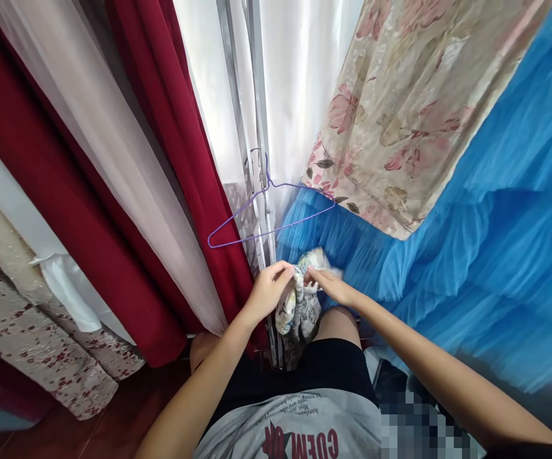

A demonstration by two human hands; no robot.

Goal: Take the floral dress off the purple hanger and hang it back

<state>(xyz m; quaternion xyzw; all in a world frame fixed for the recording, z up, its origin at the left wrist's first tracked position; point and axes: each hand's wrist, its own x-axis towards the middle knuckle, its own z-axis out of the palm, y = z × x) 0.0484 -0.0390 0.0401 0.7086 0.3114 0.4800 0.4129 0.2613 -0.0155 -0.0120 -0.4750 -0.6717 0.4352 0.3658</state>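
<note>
Below purple hanger (269, 181), I see crumpled pale printed cloth (297, 306), pinched in left hand (272, 284); right hand (332, 284) half-curled against it, hold unclear. Red drape (185, 140) behind hanger's left end, blue tulle (448, 255) rightward; slim gap beneath.

"What's under you?"
"Dark red tiled floor (159, 392), with thin joint lines showing toward my left."
"Anything on it?"
"A greyish container (13, 422) at my far left seems to rest there, partly out of view."
"What's carrying the hanger?"
"A silver metal stand (258, 70) in front of me; the purple wire hanger (276, 231) has its hook at the bars."
</note>
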